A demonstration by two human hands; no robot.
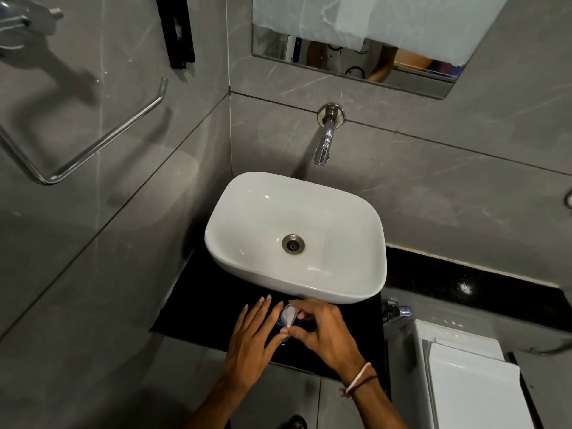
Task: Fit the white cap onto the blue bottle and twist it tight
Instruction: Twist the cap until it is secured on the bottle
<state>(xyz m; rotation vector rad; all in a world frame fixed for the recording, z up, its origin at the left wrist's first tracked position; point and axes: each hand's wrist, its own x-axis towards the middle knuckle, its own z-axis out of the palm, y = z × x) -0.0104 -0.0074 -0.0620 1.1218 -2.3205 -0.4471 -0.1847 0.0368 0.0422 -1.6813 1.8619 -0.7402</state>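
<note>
The blue bottle [281, 322] stands on the black counter [198, 308] just in front of the basin, mostly hidden between my hands. The white cap [289, 315] sits at the bottle's top. My right hand [322, 329] pinches the cap between thumb and forefinger. My left hand [252, 335] rests against the bottle's left side with its fingers stretched out, thumb touching near the cap. Whether the cap is fully seated on the neck I cannot tell.
A white basin [295, 236] fills the counter's back, with a chrome wall tap [324, 144] above it. A chrome towel bar [93, 144] is on the left wall. A white toilet tank [470, 382] and a small valve [397, 311] stand to the right. A mirror [356, 57] hangs above.
</note>
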